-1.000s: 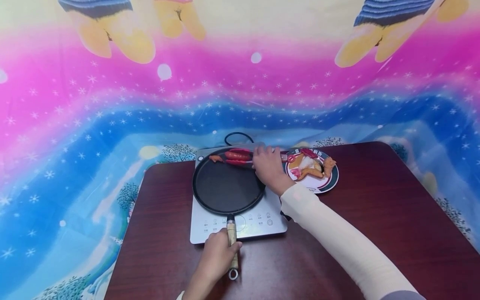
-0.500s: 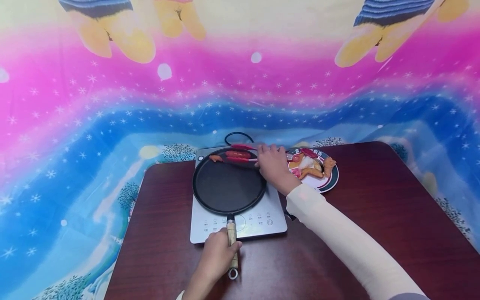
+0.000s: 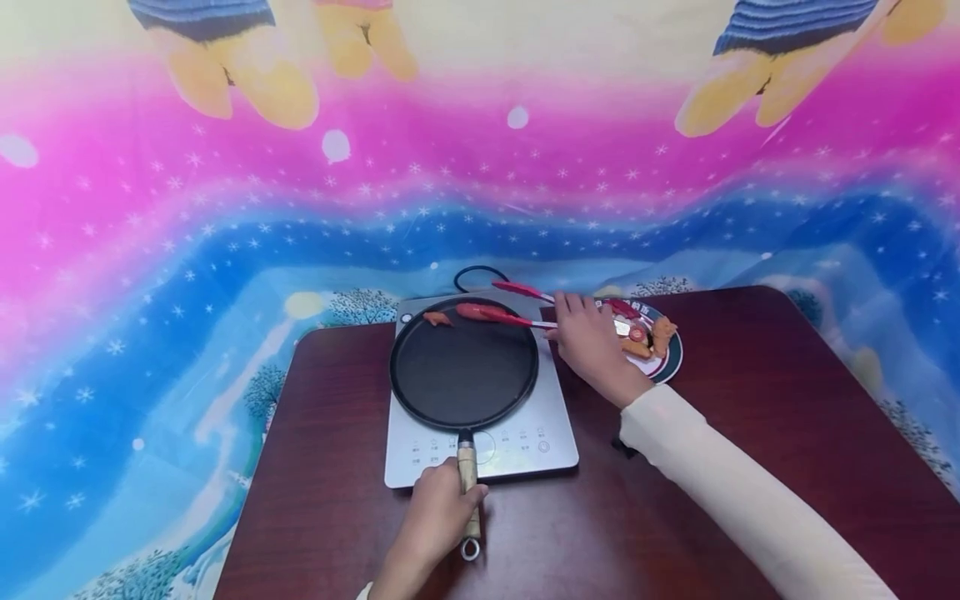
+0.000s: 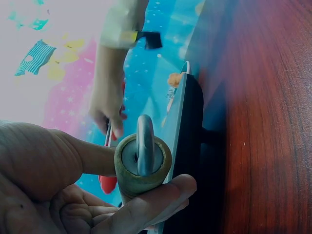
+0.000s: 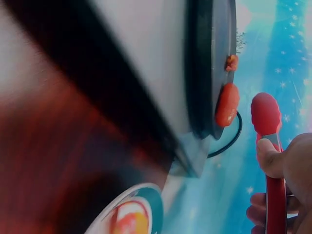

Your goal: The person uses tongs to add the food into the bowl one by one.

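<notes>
My left hand [image 3: 437, 510] grips the wooden handle [image 4: 139, 183] of a round black frying pan [image 3: 463, 379]. Near the pan's far rim lie a sausage [image 5: 227, 104] and a small orange-brown piece of food [image 3: 437, 318]. In my right hand [image 3: 588, 342] are red-tipped tongs [image 5: 265, 114], held over the pan's far right side with their arms spread apart. One tip overlaps the sausage in the head view; in the right wrist view the visible tip is apart from it. The left wrist view shows the handle end with its metal ring [image 4: 146, 146].
The pan sits on a silver induction cooker [image 3: 558, 454] with a black cable [image 3: 480, 268] behind it. A plate [image 3: 677, 362] of mixed food stands to the right, partly behind my right hand. A patterned cloth [image 3: 517, 183] hangs behind the brown table [image 3: 765, 400].
My right hand has moved right with the tongs, whose arms have spread from either side of the sausage. The sausage stays in the pan. My left hand keeps its hold on the handle.
</notes>
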`<state>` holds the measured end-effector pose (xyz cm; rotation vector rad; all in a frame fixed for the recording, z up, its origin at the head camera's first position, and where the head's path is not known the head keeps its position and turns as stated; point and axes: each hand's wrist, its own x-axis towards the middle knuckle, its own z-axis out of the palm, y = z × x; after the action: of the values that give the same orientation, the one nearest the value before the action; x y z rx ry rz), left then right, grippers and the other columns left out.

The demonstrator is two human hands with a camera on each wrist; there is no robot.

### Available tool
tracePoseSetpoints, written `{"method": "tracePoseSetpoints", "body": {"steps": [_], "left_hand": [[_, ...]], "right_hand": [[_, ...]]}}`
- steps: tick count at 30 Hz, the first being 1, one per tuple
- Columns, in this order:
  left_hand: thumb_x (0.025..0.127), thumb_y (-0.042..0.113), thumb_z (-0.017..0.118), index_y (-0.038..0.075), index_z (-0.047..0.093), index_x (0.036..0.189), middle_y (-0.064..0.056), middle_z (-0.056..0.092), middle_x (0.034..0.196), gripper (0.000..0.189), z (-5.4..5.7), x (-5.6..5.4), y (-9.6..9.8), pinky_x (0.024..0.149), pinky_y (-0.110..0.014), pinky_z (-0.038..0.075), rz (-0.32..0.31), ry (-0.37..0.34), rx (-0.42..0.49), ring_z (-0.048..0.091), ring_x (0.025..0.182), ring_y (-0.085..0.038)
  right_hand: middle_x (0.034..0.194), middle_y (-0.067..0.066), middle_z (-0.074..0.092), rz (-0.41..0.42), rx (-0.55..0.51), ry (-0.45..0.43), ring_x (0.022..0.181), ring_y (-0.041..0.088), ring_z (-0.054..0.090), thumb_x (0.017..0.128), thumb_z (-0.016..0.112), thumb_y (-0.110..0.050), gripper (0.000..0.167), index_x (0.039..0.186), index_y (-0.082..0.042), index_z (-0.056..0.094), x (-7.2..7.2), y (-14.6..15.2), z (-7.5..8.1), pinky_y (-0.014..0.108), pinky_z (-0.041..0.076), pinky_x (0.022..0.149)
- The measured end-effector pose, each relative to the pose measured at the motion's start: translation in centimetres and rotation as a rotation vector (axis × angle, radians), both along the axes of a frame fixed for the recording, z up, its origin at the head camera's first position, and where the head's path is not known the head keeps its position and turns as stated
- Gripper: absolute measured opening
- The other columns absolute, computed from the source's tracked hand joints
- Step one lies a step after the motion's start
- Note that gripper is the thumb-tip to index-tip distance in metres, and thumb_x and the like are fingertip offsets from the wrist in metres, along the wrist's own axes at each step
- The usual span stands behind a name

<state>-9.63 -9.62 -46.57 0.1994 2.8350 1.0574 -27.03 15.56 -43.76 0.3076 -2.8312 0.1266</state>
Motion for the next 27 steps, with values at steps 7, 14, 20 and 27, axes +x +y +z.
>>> {"method": "tracePoseSetpoints", "body": {"steps": [7, 14, 20, 27], "left_hand": [[0.085, 0.016, 0.081, 0.000, 0.064, 0.088, 0.000, 0.056, 0.063, 0.023, -0.2, 0.1, 0.1, 0.056, -0.027, 0.049, 0.013, -0.016, 0.005, 0.054, 0.058, -0.012], [0.085, 0.017, 0.081, 0.000, 0.065, 0.089, 0.001, 0.056, 0.063, 0.024, -0.2, 0.0, 0.1, 0.057, -0.028, 0.048, 0.021, -0.017, -0.005, 0.054, 0.059, -0.012], [0.085, 0.016, 0.081, 0.002, 0.064, 0.086, 0.001, 0.056, 0.063, 0.022, -0.2, -0.1, 0.0, 0.058, -0.028, 0.048, 0.011, 0.003, -0.018, 0.054, 0.060, -0.012], [0.085, 0.016, 0.081, 0.000, 0.064, 0.088, 0.000, 0.056, 0.063, 0.023, -0.1, -0.1, 0.1, 0.057, -0.028, 0.049, 0.012, -0.002, -0.015, 0.054, 0.059, -0.013]], "right_hand": [[0.121, 0.025, 0.065, -0.003, 0.014, 0.040, 0.109, 0.045, 0.063, 0.091, 0.079, -0.030, 0.064, 0.138, 0.005, 0.053, 2.8, 4.0, -1.7, 0.063, 0.050, 0.092], [0.127, 0.029, 0.063, -0.018, -0.029, 0.007, 0.114, 0.049, 0.060, 0.089, 0.079, -0.020, 0.064, 0.141, 0.007, 0.052, 5.8, 8.1, -2.4, 0.065, 0.049, 0.090], [0.126, 0.030, 0.062, -0.074, -0.015, 0.003, 0.104, 0.049, 0.061, 0.089, 0.078, -0.019, 0.061, 0.139, 0.006, 0.054, 6.5, 11.4, -2.5, 0.062, 0.048, 0.078], [0.126, 0.033, 0.061, -0.106, 0.103, -0.006, 0.110, 0.052, 0.056, 0.084, 0.082, -0.014, 0.066, 0.139, 0.010, 0.052, 5.9, 15.7, -1.6, 0.065, 0.045, 0.083]]}}
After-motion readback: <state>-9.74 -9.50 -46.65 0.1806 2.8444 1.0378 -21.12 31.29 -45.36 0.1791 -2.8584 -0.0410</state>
